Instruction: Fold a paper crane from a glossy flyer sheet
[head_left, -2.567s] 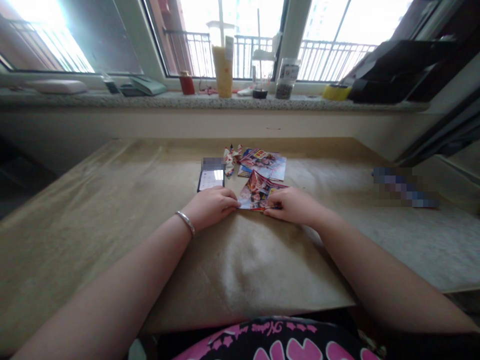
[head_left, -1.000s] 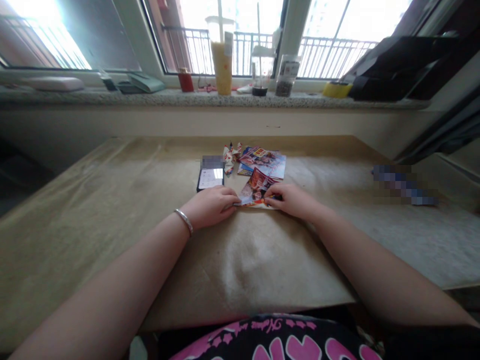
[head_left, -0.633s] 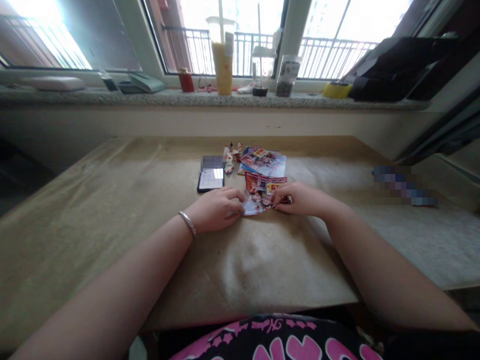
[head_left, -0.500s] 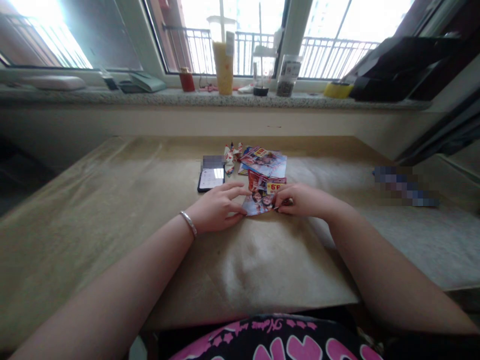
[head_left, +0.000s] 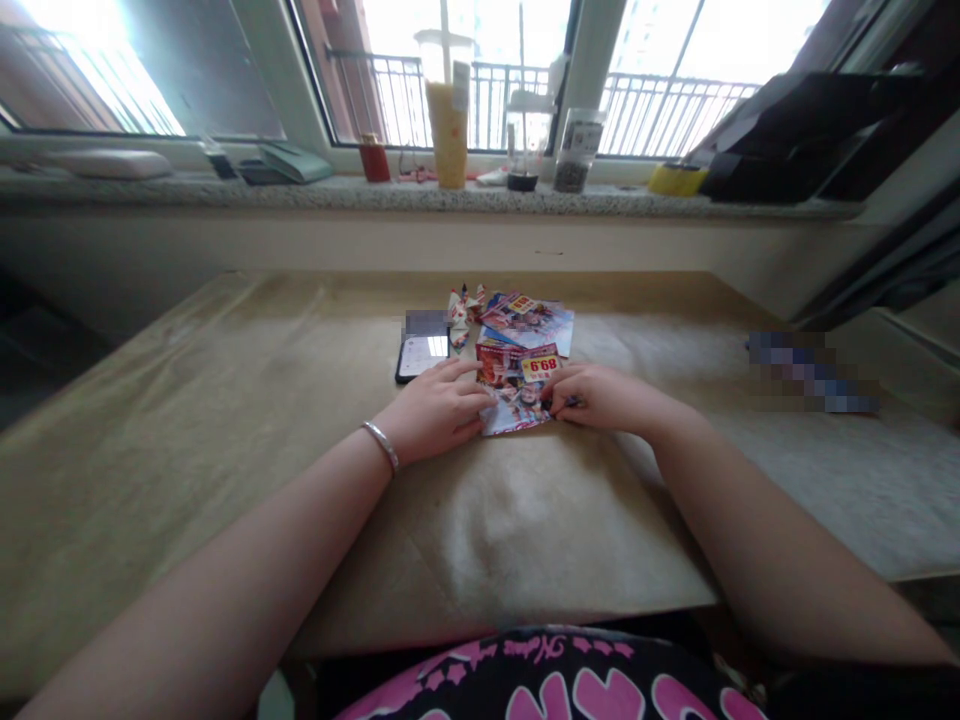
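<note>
A colourful printed sheet of paper (head_left: 517, 395) with a yellow price label lies on the table in front of me. My left hand (head_left: 439, 408), with a silver bangle at the wrist, rests its outstretched fingers on the sheet's left edge. At the right edge, the curled fingers of my right hand (head_left: 589, 393) pinch the paper. Just behind it is a small stack of similar printed sheets (head_left: 551, 325). Folded paper pieces (head_left: 459, 315) stand left of the stack. A smartphone (head_left: 422, 358) with a lit screen lies beyond my left hand.
A brown cover spreads over the table (head_left: 225, 450). On the far right lies a blurred flat item (head_left: 810, 372). The granite windowsill (head_left: 337, 200) behind carries a tall yellow drink cup (head_left: 448, 130), a red jar (head_left: 374, 160), a yellow tape roll (head_left: 677, 179) and a black bag (head_left: 795, 140).
The sheet lies flatter and shows more of its printed face, including the whole price label. It has shifted slightly left. My left fingers have moved a little left along its edge.
</note>
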